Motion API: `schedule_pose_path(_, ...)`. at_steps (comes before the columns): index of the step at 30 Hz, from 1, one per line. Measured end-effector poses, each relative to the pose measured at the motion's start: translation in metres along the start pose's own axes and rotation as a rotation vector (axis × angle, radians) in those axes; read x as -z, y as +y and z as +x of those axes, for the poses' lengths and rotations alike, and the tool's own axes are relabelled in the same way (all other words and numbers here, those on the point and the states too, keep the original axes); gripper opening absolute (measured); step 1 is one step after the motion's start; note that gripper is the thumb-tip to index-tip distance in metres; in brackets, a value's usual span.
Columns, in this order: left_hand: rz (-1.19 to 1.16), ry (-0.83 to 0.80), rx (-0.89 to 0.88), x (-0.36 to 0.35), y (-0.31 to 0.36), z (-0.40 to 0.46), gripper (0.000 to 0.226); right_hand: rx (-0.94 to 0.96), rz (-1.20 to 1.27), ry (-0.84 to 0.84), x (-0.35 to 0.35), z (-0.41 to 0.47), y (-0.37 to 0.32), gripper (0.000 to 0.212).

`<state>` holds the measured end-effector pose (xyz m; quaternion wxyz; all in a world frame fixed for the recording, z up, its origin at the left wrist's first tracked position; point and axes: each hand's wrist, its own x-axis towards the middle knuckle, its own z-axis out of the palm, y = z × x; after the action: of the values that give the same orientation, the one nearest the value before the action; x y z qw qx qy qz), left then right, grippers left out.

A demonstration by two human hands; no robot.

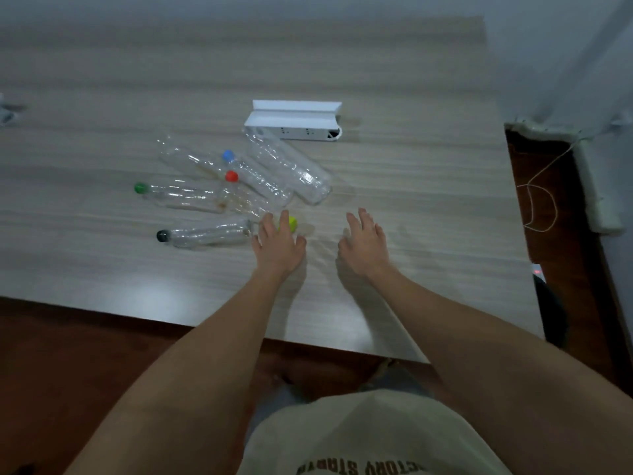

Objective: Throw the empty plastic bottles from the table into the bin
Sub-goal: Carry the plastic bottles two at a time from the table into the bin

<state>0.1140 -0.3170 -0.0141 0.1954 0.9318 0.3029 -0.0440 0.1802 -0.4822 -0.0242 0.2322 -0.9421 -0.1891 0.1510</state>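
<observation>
Several clear empty plastic bottles lie on their sides in a cluster on the wooden table [411, 166]. One has a green cap [140, 188], one a black cap [163, 235], one a red cap [232, 176], one a blue cap [228, 155]. A large bottle [291, 166] lies at the right of the cluster. A yellow-green cap [292, 224] shows just beyond my left hand [278, 243], which hovers open over that bottle's neck. My right hand [364, 243] is open above bare table, to the right of the bottles. No bin is in view.
A white folded box [294, 120] lies behind the bottles. The table's near edge [137, 315] runs across below my wrists, with dark red floor beyond. At the right, a string [541, 200] hangs by the wall and a dark object [549, 303] sits past the table's corner.
</observation>
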Motion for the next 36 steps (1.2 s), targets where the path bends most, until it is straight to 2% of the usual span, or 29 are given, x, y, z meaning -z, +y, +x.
schedule_pose_path(7,0.061,-0.047,-0.095,0.039,-0.089,0.043,0.071,0.028,0.067,0.113,-0.047,0.033,-0.100,0.056)
schedule_pose_path(8,0.076,-0.049,-0.147,0.074,-0.150,0.094,0.071,0.016,0.080,0.178,-0.078,0.066,-0.174,0.055)
schedule_pose_path(9,0.099,-0.065,-0.175,0.079,-0.168,0.102,0.071,-0.008,0.106,0.195,-0.086,0.070,-0.192,0.054)
schedule_pose_path(12,0.142,-0.197,-0.187,0.070,-0.192,0.101,0.071,-0.008,0.052,0.187,-0.109,0.067,-0.203,0.055)
schedule_pose_path(18,0.248,-0.287,-0.219,0.070,-0.198,0.109,0.070,0.049,-0.060,0.042,-0.103,0.086,-0.204,0.059)
schedule_pose_path(22,0.339,-0.296,-0.262,0.065,-0.216,0.111,0.071,-0.032,-0.179,-0.096,-0.113,0.089,-0.204,0.069)
schedule_pose_path(26,0.384,-0.288,-0.332,0.064,-0.227,0.122,0.077,-0.104,-0.341,-0.049,-0.121,0.100,-0.206,0.075)
schedule_pose_path(29,0.398,-0.322,-0.368,0.064,-0.233,0.128,0.079,-0.179,-0.326,-0.091,-0.130,0.101,-0.206,0.075)
schedule_pose_path(36,0.503,-0.440,-0.396,0.078,-0.239,0.145,0.076,-0.186,-0.359,-0.028,-0.143,0.078,-0.203,0.075)
